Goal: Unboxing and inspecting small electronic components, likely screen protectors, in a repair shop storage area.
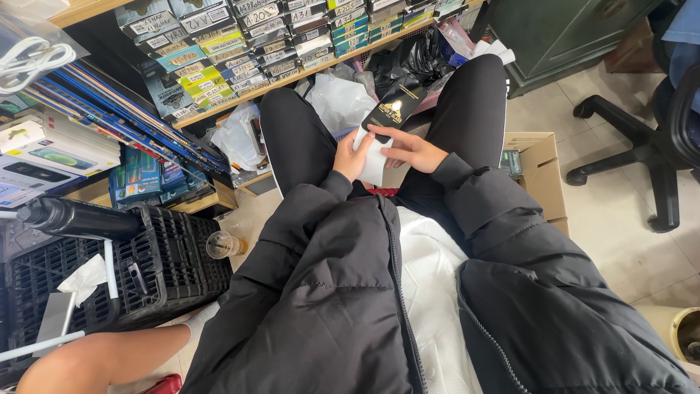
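While both hands grip it, L hand [352, 158] & R hand [408, 148] have white insert [377, 165] approx half out of black sleeve pack [394, 109], rest left inside

Two hands, left [351, 158] and right [408, 148], on one flat packet [385, 124]. One black crate [138, 281]. One clear plastic cup [222, 245]. One cardboard box [543, 175]. One office chair [649, 138]. Shelved small boxes [240, 44]: too many to count reliably.

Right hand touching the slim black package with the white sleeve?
Touching. Head view shows right hand fingers lying across the slim black package at its white sleeve; left hand grips it too.
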